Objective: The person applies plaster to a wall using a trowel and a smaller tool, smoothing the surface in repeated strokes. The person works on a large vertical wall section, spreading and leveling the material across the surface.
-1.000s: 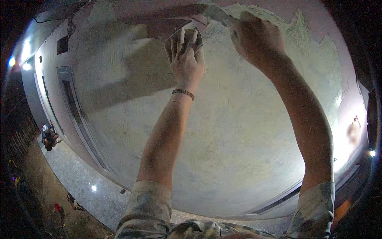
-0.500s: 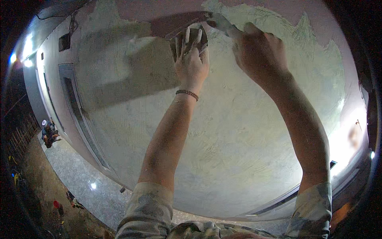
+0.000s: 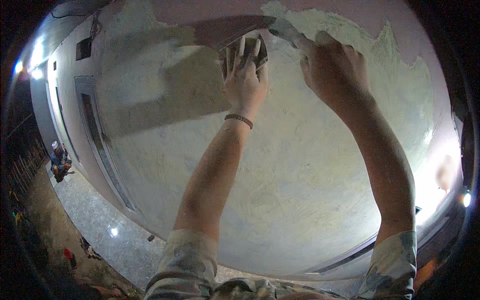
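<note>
In front of me stands a wall (image 3: 300, 165) coated with pale, greenish-grey filler, its surface streaked and uneven. My left hand (image 3: 246, 82), wearing a dark beaded bracelet (image 3: 239, 118), is raised with its fingers spread across a flat, dark-edged plate (image 3: 263, 50), which it holds. My right hand (image 3: 337, 70) is closed in a fist around the handle of a putty knife (image 3: 290, 34). The knife points up and left, its tip close to the plate's upper edge. The fingers hide most of the plate. Whether the blade touches the plate or the wall, I cannot tell.
Bare pinkish wall (image 3: 345, 12) shows above the ragged filler edge. A framed door or window (image 3: 95, 125) is at the left. Below it runs a shiny tiled floor (image 3: 95, 205), where a person (image 3: 60, 160) crouches. Bright lamps (image 3: 36, 74) shine at the left, and another lamp (image 3: 466, 199) at the right.
Both hands, with the plate and putty knife, appear slightly further right and lower in the view. The surroundings have shifted a little too. Both grips look the same.
</note>
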`<move>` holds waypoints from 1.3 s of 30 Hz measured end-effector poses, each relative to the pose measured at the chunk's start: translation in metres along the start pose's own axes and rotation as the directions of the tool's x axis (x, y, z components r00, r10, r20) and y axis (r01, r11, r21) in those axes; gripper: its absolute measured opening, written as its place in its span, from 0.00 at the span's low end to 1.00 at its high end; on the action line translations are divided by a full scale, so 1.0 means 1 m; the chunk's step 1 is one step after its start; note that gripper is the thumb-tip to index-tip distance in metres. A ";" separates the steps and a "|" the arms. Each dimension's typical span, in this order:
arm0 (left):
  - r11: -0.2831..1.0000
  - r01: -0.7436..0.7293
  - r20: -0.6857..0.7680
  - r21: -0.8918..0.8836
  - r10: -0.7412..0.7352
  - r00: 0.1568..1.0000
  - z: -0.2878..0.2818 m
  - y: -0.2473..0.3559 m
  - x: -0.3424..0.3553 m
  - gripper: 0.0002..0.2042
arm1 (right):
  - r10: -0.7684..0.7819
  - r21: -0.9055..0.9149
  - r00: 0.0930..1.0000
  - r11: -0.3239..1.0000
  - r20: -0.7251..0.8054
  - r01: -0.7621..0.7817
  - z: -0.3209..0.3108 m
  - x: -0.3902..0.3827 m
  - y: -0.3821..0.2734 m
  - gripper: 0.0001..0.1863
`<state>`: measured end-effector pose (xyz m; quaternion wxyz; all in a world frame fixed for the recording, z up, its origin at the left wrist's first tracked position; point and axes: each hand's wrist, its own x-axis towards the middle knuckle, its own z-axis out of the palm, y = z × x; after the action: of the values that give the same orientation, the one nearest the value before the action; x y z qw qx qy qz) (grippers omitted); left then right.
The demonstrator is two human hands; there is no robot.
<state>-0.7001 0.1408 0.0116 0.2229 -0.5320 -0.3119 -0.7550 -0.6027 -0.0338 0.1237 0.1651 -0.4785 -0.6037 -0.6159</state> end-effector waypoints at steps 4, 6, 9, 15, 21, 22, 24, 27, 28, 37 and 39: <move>0.998 -0.054 -0.050 0.036 0.055 0.997 -0.001 -0.003 0.003 0.25 | -0.014 0.030 0.999 0.999 -0.033 0.015 0.003 0.008 -0.001 0.15; 1.000 -0.016 0.000 -0.027 0.016 1.000 -0.001 -0.002 0.002 0.24 | -0.049 0.002 0.996 0.999 -0.068 0.049 0.005 0.012 0.002 0.15; 0.999 -0.022 -0.001 -0.035 0.022 1.000 -0.001 0.005 -0.003 0.24 | -0.040 -0.008 0.997 0.999 -0.063 0.039 0.000 0.007 0.007 0.16; 1.000 -0.025 -0.002 0.015 0.025 1.000 -0.007 0.007 -0.007 0.25 | 0.029 0.047 0.999 0.998 0.046 -0.031 -0.008 -0.005 0.003 0.15; 0.998 -0.013 -0.017 -0.069 0.012 1.000 -0.010 0.009 -0.005 0.23 | -0.011 0.026 0.997 1.000 -0.074 0.013 0.001 0.017 0.002 0.18; 0.995 -0.029 -0.082 -0.091 0.022 0.996 -0.009 0.008 -0.004 0.23 | -0.010 0.024 0.998 1.000 -0.069 0.011 -0.001 0.014 0.002 0.18; 1.000 -0.025 -0.027 0.010 0.026 0.999 -0.006 0.007 -0.004 0.23 | 0.021 -0.007 0.999 1.000 -0.039 -0.021 -0.005 0.007 0.004 0.19; 0.998 0.058 0.056 -0.007 -0.057 0.997 -0.003 0.003 -0.006 0.24 | 0.008 0.039 1.000 0.999 0.013 -0.008 -0.001 0.009 0.002 0.21; 0.988 0.153 0.153 -0.017 -0.149 0.977 -0.002 0.003 -0.006 0.25 | 0.019 0.048 0.997 0.999 0.069 -0.022 0.004 0.013 0.002 0.21; 0.999 -0.022 -0.010 -0.033 0.022 1.000 0.007 0.017 0.000 0.23 | 0.002 0.031 0.996 1.000 -0.085 0.000 0.002 0.008 0.025 0.22; 0.999 -0.002 -0.002 -0.050 0.002 1.000 0.007 0.015 -0.004 0.23 | 0.055 0.056 0.998 0.997 0.027 -0.057 -0.004 -0.022 0.029 0.22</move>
<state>-0.6842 0.1352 0.0132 0.2104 -0.5370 -0.2920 -0.7630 -0.5707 -0.0515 0.1245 0.1878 -0.4983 -0.6093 -0.5875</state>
